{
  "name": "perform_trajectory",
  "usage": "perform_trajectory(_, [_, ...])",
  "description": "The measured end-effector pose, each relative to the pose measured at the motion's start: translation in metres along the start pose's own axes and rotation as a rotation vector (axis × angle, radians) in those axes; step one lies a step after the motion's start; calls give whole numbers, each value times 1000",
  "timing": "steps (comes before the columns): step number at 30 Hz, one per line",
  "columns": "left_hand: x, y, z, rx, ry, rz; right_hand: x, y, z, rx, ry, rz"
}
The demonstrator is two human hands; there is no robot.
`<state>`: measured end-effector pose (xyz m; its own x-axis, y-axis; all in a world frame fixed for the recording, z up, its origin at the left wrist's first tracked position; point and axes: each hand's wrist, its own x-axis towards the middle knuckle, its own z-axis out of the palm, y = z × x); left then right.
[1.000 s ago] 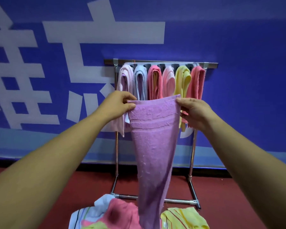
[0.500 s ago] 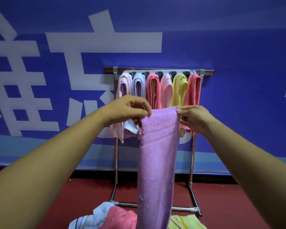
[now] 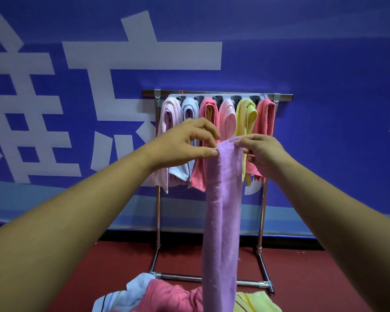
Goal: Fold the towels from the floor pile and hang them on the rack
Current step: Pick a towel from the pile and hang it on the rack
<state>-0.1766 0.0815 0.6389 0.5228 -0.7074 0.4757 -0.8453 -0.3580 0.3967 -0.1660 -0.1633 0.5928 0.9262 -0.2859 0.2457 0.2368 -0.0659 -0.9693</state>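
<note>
A long purple towel [image 3: 222,217] hangs straight down in front of me, folded lengthwise into a narrow strip. My left hand [image 3: 185,143] pinches its top left corner between thumb and fingertips. My right hand [image 3: 261,149] pinches the top right corner, close beside the left. Behind them stands the metal rack [image 3: 216,93] with several folded towels hung over it: pale pink, light blue, coral, pink, yellow, coral. The floor pile [image 3: 167,296] lies below, with blue-white, pink and yellow towels, partly hidden by the purple strip.
The rack's legs and base bar [image 3: 250,283] rest on a red floor [image 3: 313,278], directly behind the pile. A blue wall banner with large white characters [image 3: 142,52] runs close behind the rack.
My hands have come closer together, narrowing the purple towel from a wide sheet to a slim folded strip. The view has tilted so the rack sits lower in frame.
</note>
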Motion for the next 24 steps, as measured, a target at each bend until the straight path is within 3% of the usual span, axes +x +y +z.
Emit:
perform_trajectory(3, [4,5,7,-21,-13,-75,-10,-8,13,-12,-83,-25])
perform_trajectory(8, [16,-1,16,127,208,-167,-34,-22,33,126,-191,-41])
perform_trajectory(13, [15,-4,14,81,275,-188,-44,-22,37,275,-228,-35])
perform_trajectory(17, [14,-8,12,31,279,-211,-48,-15,39,261,-250,-113])
perform_trajectory(21, [13,-7,12,-32,275,-190,-45,-8,44,103,-157,-215])
perform_trajectory(24, [11,-14,9,-122,129,-218,-44,-7,44,128,-138,-214])
